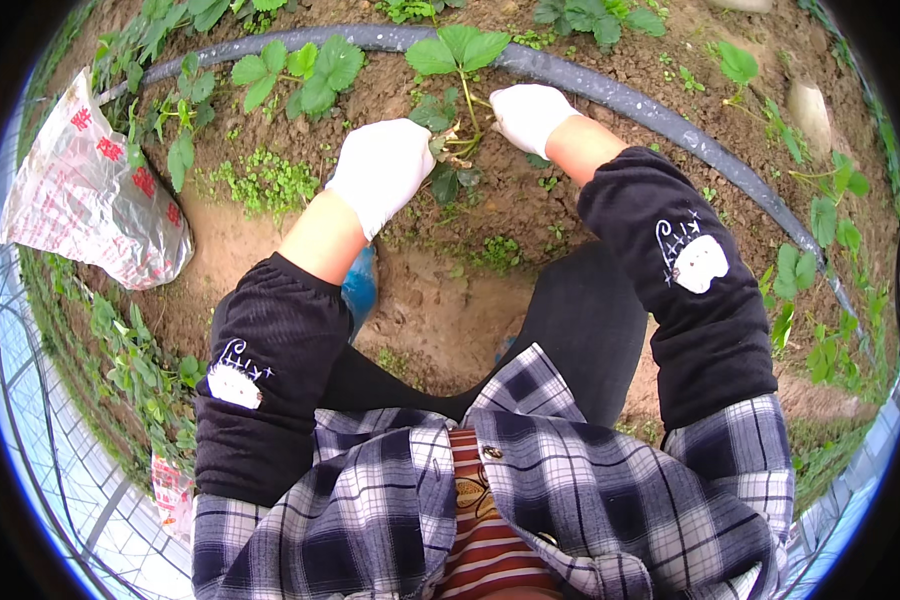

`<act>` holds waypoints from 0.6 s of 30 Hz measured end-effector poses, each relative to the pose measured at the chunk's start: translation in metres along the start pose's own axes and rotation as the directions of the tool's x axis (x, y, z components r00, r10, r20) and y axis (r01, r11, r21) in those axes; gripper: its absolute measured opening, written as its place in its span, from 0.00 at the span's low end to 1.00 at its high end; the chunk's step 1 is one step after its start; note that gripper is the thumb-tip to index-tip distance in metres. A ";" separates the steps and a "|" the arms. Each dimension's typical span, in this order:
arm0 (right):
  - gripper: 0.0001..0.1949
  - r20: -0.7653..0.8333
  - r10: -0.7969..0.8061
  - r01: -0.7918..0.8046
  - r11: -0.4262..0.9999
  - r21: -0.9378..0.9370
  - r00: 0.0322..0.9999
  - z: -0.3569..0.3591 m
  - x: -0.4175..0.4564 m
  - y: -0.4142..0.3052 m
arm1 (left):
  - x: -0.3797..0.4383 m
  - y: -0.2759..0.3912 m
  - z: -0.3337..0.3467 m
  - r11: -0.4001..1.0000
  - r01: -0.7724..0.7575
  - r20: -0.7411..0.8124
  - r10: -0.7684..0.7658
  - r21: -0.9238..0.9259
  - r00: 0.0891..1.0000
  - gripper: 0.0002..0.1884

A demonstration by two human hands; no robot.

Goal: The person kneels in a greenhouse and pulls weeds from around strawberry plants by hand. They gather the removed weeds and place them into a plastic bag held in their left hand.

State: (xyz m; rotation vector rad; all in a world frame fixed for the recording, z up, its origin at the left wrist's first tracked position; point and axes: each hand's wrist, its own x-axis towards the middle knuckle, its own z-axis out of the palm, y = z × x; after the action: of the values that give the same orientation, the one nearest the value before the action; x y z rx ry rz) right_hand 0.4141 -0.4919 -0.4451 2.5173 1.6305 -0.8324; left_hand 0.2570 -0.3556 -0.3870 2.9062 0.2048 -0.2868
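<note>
A strawberry plant [466, 101] with broad green leaves grows from the brown soil before me. My left hand [388, 169], in a white glove, is curled at its base, against dry, brownish stem pieces [450, 144]; those fingertips are partly hidden. On the plant's other side, my right hand [531, 118], also in a white glove, pinches a short side stem [481, 100]. The main stalk rises between both hands. Dark lower leaves [444, 184] hang close to the ground beside my left hand.
A black hose [547, 67] curves across the bed behind the plant. Another strawberry plant [315, 75] stands to the left. At far left is a clear plastic bag [112, 202] with red print. Low weeds [262, 184] grow near my left forearm, and a blue shoe cover [360, 285] shows below.
</note>
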 end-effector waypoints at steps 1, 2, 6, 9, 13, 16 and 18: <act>0.11 -0.025 0.041 -0.040 0.999 0.021 0.999 -0.002 -0.002 0.001 | 0.000 0.000 -0.001 1.000 0.002 0.000 -0.002 -0.002 1.000 0.07; 0.12 -0.050 0.082 -0.079 0.996 0.043 0.995 -0.003 -0.004 0.002 | -0.001 0.000 -0.001 1.000 0.005 0.000 -0.005 -0.004 1.000 0.07; 0.17 -0.192 0.178 -0.133 0.965 0.228 0.965 -0.010 -0.015 0.020 | 0.002 -0.001 0.001 1.000 -0.003 -0.017 0.002 -0.006 1.000 0.07; 0.23 -0.071 0.324 -0.204 0.735 0.647 0.943 -0.010 -0.035 0.008 | 0.005 -0.003 0.000 1.000 -0.008 -0.037 0.009 0.010 0.999 0.07; 0.14 0.298 0.560 -0.113 -0.341 0.933 0.773 0.023 -0.069 -0.052 | 0.011 0.001 -0.005 1.000 -0.029 -0.075 0.028 -0.005 0.997 0.07; 0.11 0.408 0.500 -0.106 -0.526 0.844 0.764 0.058 -0.067 -0.081 | 0.014 0.004 -0.007 1.000 -0.023 -0.092 0.022 -0.005 0.995 0.07; 0.11 0.459 0.447 -0.056 -0.666 0.744 0.768 0.079 -0.052 -0.097 | 0.015 0.004 -0.006 1.000 -0.021 -0.096 0.021 -0.002 0.995 0.07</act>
State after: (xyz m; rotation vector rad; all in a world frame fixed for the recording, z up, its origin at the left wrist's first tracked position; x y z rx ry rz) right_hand 0.2820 -0.5158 -0.4651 3.2192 -1.7119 -2.7739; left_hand 0.2735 -0.3564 -0.3837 2.9199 0.1901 -0.1429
